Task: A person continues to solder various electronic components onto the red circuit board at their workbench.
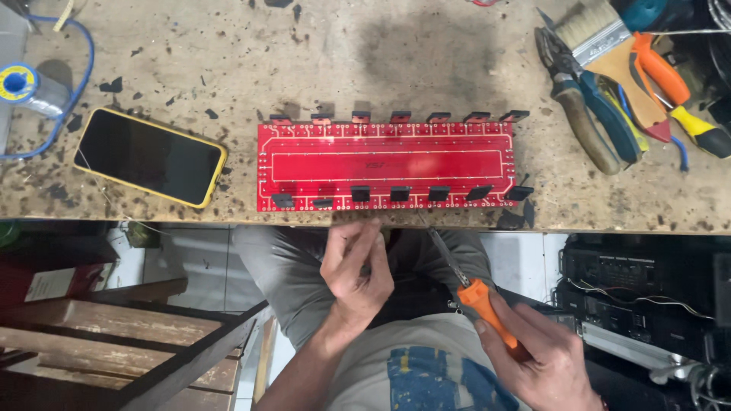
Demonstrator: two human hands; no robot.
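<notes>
A long red circuit board (pixel 387 166) lies flat near the front edge of the worn tabletop (pixel 426 68), its length running left to right. Small black components stand in a row along its far edge and another row along its near edge.

The right hand (pixel 537 354) is below the tabletop's edge, over the person's lap, its fingers (pixel 509 320) wrapped around the orange handle of a soldering iron (pixel 466 283). The iron's metal shaft slants up and to the left, and its tip ends just under the board's near edge, near the middle of the near row of components.

The left hand (pixel 355 272) is also below the edge, just in front of the board's near-left part. Its fingers (pixel 364 240) are drawn together with the tips pointing up toward the board; whether they pinch something thin cannot be told.

A dark phone in a yellow case (pixel 151 156) lies on the tabletop left of the board, well apart from it. A spool of solder (pixel 24 85) stands at the far left, and at the far right lie pliers (pixel 586 114), a paintbrush (pixel 609 38) and an orange-handled screwdriver (pixel 670 76).
</notes>
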